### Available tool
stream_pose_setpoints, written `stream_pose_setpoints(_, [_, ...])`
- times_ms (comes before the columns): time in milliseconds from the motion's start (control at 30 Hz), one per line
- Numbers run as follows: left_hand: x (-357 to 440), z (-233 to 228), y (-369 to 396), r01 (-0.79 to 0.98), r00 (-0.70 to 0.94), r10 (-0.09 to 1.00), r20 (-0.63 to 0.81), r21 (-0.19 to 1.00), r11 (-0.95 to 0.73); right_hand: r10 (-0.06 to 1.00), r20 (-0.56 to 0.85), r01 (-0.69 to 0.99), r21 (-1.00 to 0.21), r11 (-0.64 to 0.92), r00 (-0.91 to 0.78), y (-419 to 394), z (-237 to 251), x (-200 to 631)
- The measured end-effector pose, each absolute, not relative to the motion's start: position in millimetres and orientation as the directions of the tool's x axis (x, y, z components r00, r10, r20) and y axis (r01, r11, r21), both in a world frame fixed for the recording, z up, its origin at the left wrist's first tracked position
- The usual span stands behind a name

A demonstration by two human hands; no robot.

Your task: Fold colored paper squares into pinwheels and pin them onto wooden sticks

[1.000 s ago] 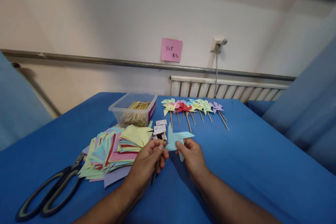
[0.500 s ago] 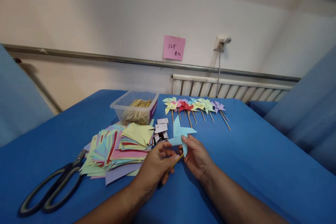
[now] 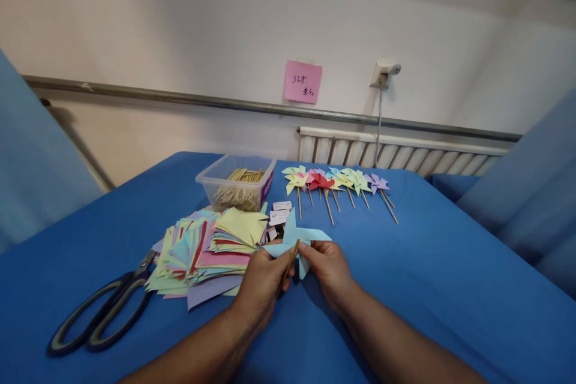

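Between my hands is a light-blue paper pinwheel [image 3: 291, 234], its blades spread. My left hand [image 3: 263, 276] is closed around a thin wooden stick [image 3: 290, 261], whose upper end meets the middle of the pinwheel. My right hand [image 3: 327, 265] pinches the pinwheel close to its centre, thumb on the near face. Whether the stick is fastened to the paper, I cannot tell. To the left of my left hand lies a stack of coloured paper sheets [image 3: 211, 258], and small white boxes [image 3: 279, 217] sit just beyond the pinwheel.
Large dark-handled scissors [image 3: 105, 306] lie left of the paper stack. A clear plastic tub [image 3: 234, 183] of wooden sticks stands behind it. Several finished pinwheels [image 3: 321, 182] lie in a row at the back of the blue-covered table [image 3: 427, 264], near the radiator [image 3: 405, 153].
The stick has swung up from below the pinwheel to its centre. The pinwheel has shifted slightly left and down, and the view has moved a little.
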State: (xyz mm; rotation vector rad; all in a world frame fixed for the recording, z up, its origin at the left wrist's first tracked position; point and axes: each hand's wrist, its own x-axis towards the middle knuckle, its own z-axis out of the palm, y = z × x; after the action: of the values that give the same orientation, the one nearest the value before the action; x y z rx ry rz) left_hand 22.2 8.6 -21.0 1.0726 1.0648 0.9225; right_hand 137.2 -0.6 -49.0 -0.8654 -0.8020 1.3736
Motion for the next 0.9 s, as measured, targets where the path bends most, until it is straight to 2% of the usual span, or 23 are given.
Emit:
stream_pose_setpoints(267, [16.2,-22.4,11.3,-0.087,0.3,0.93,-0.213,0.965,0.249,0.999,-0.035,-0.46,-0.888,-0.02,0.024,-5.2,-47.4,136.9])
stream_pose_setpoints(500, [15.4,-23.0,14.1,-0.114,0.261,0.942,-0.21,0.963,0.246,1.0,-0.019,-0.401,-0.916,-0.025,-0.018,-4.0,-41.7,133.4])
stream_pose_setpoints(567, [15.3,-22.2,14.6,-0.136,0.254,0.947,-0.199,0.962,0.238,0.997,-0.033,-0.351,-0.936,-0.005,0.074,-6.0,-38.9,134.0])
stream_pose_setpoints(633, [14.6,-21.1,15.0,-0.153,0.254,0.948,-0.193,0.959,0.237,0.967,-0.043,-0.278,-0.96,0.03,0.253,-10.9,-35.4,134.8])
stream_pose_setpoints(733, [13.6,-19.9,14.8,-0.167,0.227,0.953,-0.202,0.956,0.243,0.917,0.04,-0.143,-0.984,0.104,0.396,-22.5,-30.5,132.1])
stream_pose_setpoints(900, [17.1,-21.8,11.7,-0.095,0.177,0.965,-0.196,0.972,0.214,0.936,0.224,-0.004,-0.972,0.234,0.271,-35.4,-30.0,117.3])
